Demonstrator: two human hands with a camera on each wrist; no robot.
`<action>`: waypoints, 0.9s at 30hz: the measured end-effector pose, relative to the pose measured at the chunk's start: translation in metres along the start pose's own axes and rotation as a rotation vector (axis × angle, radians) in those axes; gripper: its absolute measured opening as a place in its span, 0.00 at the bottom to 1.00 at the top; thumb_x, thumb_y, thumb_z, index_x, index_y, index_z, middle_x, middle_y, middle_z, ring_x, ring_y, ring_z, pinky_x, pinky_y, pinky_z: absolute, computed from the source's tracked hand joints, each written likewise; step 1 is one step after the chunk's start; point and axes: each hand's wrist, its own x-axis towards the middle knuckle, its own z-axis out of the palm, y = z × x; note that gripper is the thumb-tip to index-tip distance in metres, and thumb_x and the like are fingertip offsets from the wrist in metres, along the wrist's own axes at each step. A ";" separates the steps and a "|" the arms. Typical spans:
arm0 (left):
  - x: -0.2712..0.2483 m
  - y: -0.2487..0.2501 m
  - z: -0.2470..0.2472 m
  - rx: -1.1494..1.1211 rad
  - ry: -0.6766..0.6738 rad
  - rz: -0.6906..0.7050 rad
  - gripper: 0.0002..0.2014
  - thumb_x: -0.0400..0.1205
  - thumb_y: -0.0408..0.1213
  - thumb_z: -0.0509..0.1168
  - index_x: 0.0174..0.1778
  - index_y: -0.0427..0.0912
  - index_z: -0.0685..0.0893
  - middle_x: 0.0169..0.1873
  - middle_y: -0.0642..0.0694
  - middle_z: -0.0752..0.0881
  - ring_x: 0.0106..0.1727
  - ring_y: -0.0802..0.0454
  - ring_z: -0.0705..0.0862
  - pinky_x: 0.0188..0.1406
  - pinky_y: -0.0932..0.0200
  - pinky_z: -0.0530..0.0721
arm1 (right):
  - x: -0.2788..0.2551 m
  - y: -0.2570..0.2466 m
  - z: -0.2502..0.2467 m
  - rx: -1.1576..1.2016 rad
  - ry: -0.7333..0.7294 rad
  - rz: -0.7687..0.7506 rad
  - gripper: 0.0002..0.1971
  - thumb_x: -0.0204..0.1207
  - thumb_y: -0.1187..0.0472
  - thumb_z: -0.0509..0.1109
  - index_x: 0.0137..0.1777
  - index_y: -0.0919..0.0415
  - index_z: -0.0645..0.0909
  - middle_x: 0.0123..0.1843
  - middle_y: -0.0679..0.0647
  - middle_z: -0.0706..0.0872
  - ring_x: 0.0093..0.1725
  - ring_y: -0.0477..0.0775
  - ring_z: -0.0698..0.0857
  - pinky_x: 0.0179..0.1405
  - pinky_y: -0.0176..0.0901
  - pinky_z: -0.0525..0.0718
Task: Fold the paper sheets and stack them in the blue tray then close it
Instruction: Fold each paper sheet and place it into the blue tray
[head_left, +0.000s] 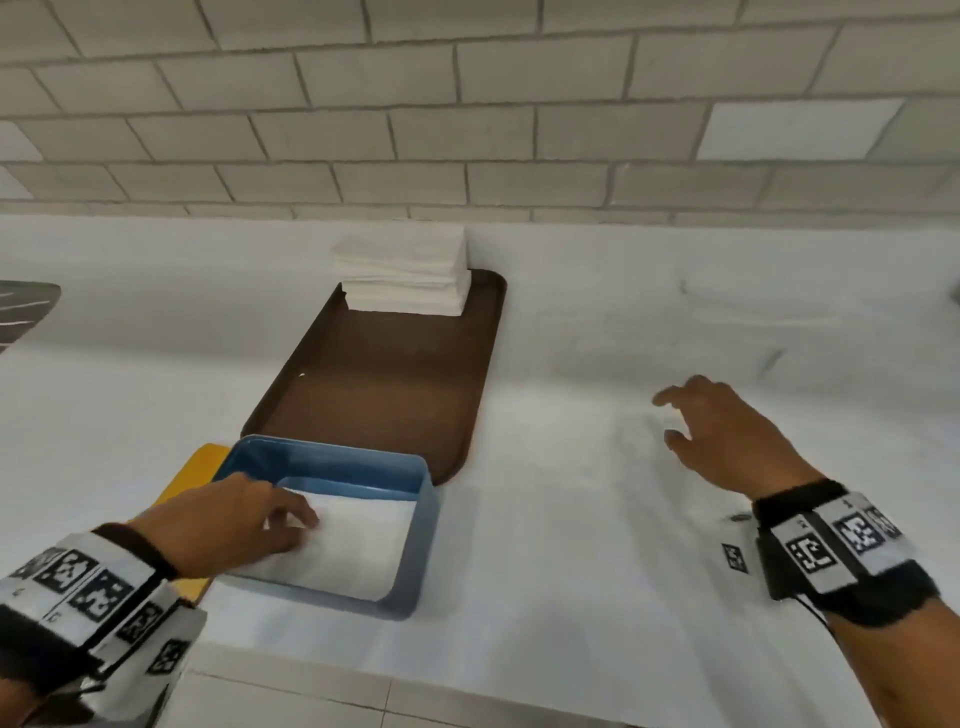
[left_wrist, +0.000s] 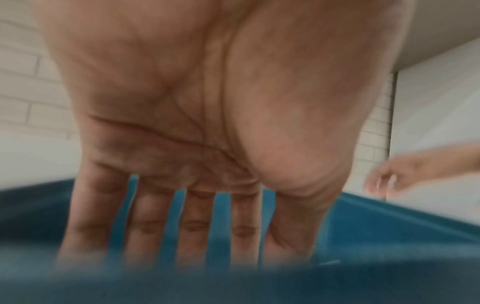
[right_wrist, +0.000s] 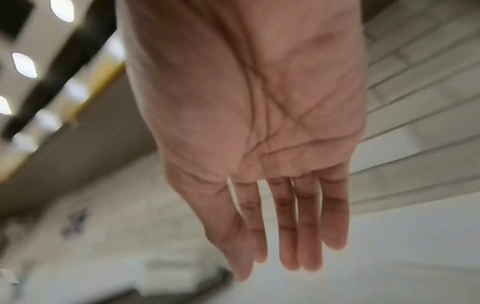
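The blue tray (head_left: 418, 545) sits open near the table's front left, with folded white paper (head_left: 358, 551) lying in it. My left hand (head_left: 293, 522) reaches over the tray's left side, its straight fingers (left_wrist: 192, 232) resting on that paper inside the blue walls (left_wrist: 389, 236). A stack of white paper sheets (head_left: 408, 273) stands at the far end of a brown tray (head_left: 384, 384). My right hand (head_left: 675, 421) hovers above the white table on the right, palm down, fingers (right_wrist: 288, 236) spread and relaxed, holding nothing.
A yellow flat piece (head_left: 200, 465) lies beneath the blue tray's left side. A dark object (head_left: 26, 306) pokes in at the far left edge. A brick wall (head_left: 467, 130) bounds the table at the back. White tabletop (head_left: 675, 312) stretches right.
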 end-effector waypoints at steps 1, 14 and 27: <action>-0.007 0.000 -0.008 -0.050 0.106 -0.024 0.06 0.85 0.58 0.63 0.51 0.81 0.77 0.52 0.64 0.87 0.49 0.65 0.86 0.57 0.69 0.83 | 0.003 0.030 0.005 -0.113 -0.078 0.100 0.25 0.83 0.56 0.64 0.79 0.52 0.68 0.74 0.55 0.70 0.74 0.57 0.70 0.67 0.52 0.77; -0.024 0.241 -0.061 -0.415 0.412 0.231 0.11 0.78 0.61 0.66 0.53 0.68 0.87 0.41 0.66 0.90 0.45 0.68 0.89 0.43 0.64 0.88 | 0.004 0.117 0.004 0.147 -0.039 0.012 0.20 0.77 0.69 0.65 0.67 0.53 0.78 0.57 0.54 0.79 0.59 0.56 0.81 0.53 0.42 0.77; 0.077 0.416 0.002 -1.809 -0.251 0.329 0.30 0.83 0.66 0.62 0.53 0.40 0.90 0.48 0.38 0.88 0.50 0.46 0.89 0.55 0.52 0.86 | -0.110 0.099 -0.033 0.640 0.231 -0.455 0.11 0.79 0.68 0.66 0.55 0.50 0.80 0.49 0.43 0.80 0.51 0.43 0.82 0.49 0.39 0.81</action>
